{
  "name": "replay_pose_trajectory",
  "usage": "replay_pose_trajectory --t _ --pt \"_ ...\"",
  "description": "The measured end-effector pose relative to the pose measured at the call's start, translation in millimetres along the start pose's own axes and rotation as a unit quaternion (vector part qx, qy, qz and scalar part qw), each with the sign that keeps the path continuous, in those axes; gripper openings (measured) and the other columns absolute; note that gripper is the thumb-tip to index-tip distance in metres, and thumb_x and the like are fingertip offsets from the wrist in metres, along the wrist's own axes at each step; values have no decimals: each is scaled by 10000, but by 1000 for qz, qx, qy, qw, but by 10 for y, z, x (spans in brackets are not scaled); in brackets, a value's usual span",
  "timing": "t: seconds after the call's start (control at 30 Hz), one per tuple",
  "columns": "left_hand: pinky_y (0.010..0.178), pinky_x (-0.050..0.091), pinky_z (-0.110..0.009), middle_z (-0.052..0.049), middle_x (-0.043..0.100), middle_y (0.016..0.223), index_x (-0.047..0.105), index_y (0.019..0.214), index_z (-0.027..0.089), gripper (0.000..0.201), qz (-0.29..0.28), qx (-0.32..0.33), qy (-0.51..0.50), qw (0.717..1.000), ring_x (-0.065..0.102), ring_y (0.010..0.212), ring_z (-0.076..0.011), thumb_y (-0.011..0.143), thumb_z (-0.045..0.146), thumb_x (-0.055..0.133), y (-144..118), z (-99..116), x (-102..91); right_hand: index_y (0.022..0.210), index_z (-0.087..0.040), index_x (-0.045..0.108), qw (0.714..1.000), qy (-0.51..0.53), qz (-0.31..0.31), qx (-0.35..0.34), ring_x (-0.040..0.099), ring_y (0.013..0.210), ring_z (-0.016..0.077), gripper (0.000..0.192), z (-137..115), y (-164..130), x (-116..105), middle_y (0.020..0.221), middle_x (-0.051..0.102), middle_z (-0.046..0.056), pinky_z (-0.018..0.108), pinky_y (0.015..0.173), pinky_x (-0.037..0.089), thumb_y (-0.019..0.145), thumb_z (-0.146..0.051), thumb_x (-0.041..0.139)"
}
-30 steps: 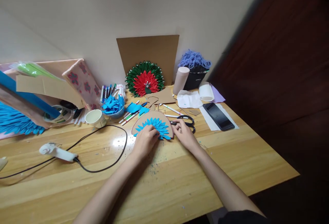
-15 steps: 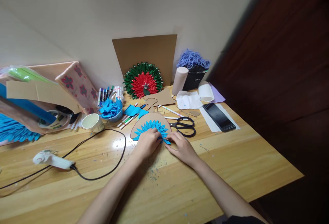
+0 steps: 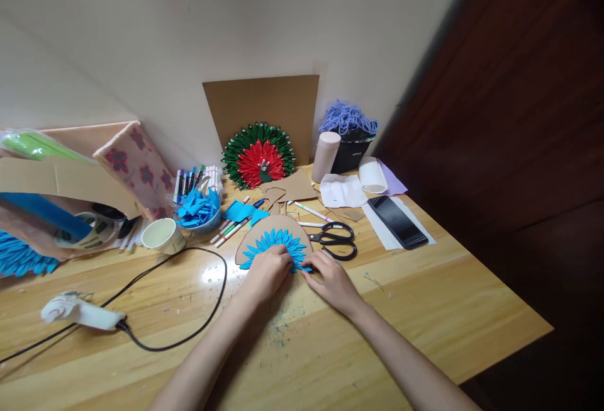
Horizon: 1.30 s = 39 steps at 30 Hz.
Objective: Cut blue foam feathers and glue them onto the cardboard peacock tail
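1. A person's left hand (image 3: pixel 268 270) and right hand (image 3: pixel 330 277) press down on a half-round cardboard fan (image 3: pixel 272 238) covered in blue paper petals (image 3: pixel 275 244), which lies flat near the middle of a wooden table (image 3: pixel 425 298).
2. The left hand's grip is narrow, fingers curled onto the lower petals; the right hand's grip lies flat and loose, fingertips touching the fan's lower right edge. Neither hand lifts anything.
3. Black scissors (image 3: pixel 337 241) lie just beside the fan on its right, with a dark phone (image 3: pixel 397 221) on white paper further right.
4. Behind the fan, a bowl of blue paper scraps (image 3: pixel 198 208) sits near scattered marker pens (image 3: pixel 236 225) and a paper cup (image 3: pixel 163 235).
5. A finished red-and-green paper fan (image 3: pixel 258 155) leans on a cardboard sheet (image 3: pixel 264 102) against the wall.
6. A white glue gun (image 3: pixel 78 312) with a black cord (image 3: pixel 189 298) rests well apart at the table's left.
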<state>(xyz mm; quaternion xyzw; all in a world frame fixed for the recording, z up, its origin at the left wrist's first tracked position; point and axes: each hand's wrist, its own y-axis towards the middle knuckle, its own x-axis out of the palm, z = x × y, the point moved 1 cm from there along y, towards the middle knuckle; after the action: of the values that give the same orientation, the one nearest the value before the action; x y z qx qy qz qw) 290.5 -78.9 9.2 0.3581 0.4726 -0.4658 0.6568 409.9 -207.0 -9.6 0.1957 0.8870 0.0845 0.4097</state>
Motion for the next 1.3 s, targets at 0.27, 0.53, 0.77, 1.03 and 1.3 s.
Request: replay_pose_trajectory --t 0.27,0.53,0.77,1.03,1.3 --pt "625 394 -264 -59 551 829 554 782 166 150 5 52 62 997 528 795 -182 848 147 421 42 14 -3 859 -203 561 1000 14 6 1 536 807 187 121 16 9 23 824 573 43 302 709 447 782 -122 515" --pt "662 406 -277 -61 533 811 532 791 153 153 25 36 36 998 510 774 -174 851 146 391 61 -13 65 850 -209 565 1000 11 14 -1 532 808 193 130 17 9 30 819 575 43 309 711 444 774 -116 514" --pt "674 407 -251 -57 551 848 556 814 167 138 9 28 11 1000 524 808 -161 830 163 419 29 -24 5 852 -210 562 1000 21 21 2 528 810 191 107 8 5 38 816 570 41 309 715 445 789 -138 514" --pt "622 401 -254 -53 538 793 542 752 165 132 -17 50 36 998 529 745 -166 823 151 433 126 1 -24 836 -209 560 1000 15 26 0 528 798 192 116 17 14 41 801 564 39 311 708 441 773 -123 514" --pt "660 416 -278 -58 520 784 516 757 155 140 2 54 62 997 512 742 -171 832 138 399 132 -10 47 805 -208 550 1000 12 27 8 524 790 186 100 11 16 42 796 558 34 300 697 430 771 -120 516"
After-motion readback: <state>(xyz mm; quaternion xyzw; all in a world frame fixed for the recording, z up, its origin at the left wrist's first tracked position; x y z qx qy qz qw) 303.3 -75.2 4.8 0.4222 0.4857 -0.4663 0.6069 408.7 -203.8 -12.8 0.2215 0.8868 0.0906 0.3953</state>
